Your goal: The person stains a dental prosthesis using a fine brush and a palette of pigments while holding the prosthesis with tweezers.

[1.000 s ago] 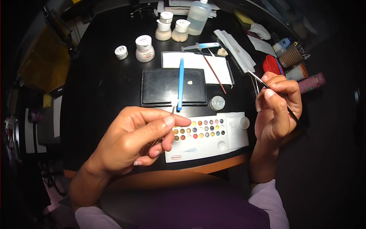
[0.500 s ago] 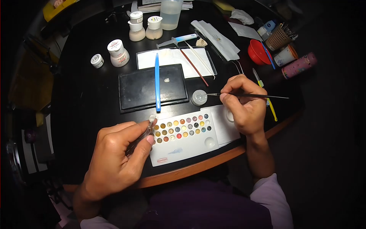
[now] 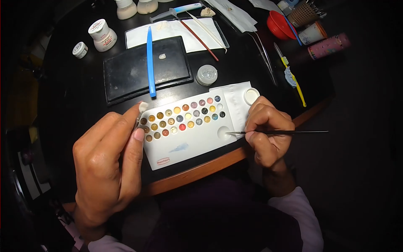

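My left hand (image 3: 107, 153) is closed in a pinch on a slim metal holder, mostly hidden by the fingers, with a small white tooth crown (image 3: 143, 106) at its tip. This is just off the top left corner of a white paint palette (image 3: 195, 149) with rows of coloured wells. In my right hand (image 3: 270, 130) is a fine paintbrush (image 3: 308, 132), gripped like a pen. Its tip rests at the round mixing well (image 3: 224, 133) at the palette's right. A blue-grey smear (image 3: 179, 147) marks the palette's lower part.
Behind the palette are a black slab (image 3: 126, 69) with a blue stick (image 3: 150, 63) across it and a small glass jar (image 3: 207, 75). A white-filled cup (image 3: 251, 96) stands beside my right hand. Tweezers (image 3: 264, 56) and a yellow toothbrush (image 3: 299, 90) lie to the right.
My right hand has brought the brush down from the small glass jar to the palette's mixing well. My left hand has moved up and left in view, and the camera view has shifted.
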Tool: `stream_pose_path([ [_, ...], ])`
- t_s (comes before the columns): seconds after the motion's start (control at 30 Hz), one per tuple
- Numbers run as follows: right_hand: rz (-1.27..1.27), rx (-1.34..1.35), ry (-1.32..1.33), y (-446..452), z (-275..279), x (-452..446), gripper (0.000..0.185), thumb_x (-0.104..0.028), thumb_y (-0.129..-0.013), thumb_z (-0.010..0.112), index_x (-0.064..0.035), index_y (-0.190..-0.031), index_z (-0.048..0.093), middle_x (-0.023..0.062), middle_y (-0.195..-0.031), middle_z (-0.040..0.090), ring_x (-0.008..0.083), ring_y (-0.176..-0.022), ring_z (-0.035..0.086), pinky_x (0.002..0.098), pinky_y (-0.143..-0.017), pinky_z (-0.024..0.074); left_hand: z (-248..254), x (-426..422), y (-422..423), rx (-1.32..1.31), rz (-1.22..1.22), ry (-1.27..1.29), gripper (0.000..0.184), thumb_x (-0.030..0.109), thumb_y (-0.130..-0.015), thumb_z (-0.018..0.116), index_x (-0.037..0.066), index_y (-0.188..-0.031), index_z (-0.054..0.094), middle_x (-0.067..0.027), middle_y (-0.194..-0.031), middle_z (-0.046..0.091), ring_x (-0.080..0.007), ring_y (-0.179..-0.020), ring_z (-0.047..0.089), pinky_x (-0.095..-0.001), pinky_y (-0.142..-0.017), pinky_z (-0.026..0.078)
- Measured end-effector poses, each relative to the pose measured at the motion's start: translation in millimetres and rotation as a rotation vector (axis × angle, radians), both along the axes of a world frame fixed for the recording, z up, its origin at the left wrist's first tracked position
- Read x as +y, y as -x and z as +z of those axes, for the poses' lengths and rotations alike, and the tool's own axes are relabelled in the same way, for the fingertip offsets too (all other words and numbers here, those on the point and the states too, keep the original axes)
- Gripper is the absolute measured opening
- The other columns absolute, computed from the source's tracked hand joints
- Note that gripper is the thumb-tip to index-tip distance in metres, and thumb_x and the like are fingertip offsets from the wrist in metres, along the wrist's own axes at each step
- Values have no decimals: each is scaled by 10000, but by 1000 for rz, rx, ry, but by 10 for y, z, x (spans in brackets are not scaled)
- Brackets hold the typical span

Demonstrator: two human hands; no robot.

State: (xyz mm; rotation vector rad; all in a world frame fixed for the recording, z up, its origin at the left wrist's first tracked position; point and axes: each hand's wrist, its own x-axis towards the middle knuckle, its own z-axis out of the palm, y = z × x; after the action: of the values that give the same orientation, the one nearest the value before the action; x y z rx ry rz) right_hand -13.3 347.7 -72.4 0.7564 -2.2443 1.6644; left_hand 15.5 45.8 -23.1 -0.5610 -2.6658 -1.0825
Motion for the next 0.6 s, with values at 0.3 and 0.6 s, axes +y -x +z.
stream_pose_path([
  [0.3, -11, -47, -6, -2, -9, -10, 25, 4, -639, 586, 10, -664, 588, 51, -656, 544, 108, -585, 438, 273, -530, 303, 1, -3, -17, 1, -1, 33, 297, -52, -932, 653, -141, -1208, 715, -160, -745, 629, -218, -594, 609, -346, -558, 457],
  [0.6, 8, -83, 11, 3, -9, -24, 28, -1, -648, 589, 11, -674, 591, 54, -667, 545, 106, -596, 451, 269, -539, 309, 27, -1, -11, -8, -5, 45, 288, -45, -933, 658, -147, -1196, 714, -164, -746, 631, -234, -593, 615, -357, -561, 468],
])
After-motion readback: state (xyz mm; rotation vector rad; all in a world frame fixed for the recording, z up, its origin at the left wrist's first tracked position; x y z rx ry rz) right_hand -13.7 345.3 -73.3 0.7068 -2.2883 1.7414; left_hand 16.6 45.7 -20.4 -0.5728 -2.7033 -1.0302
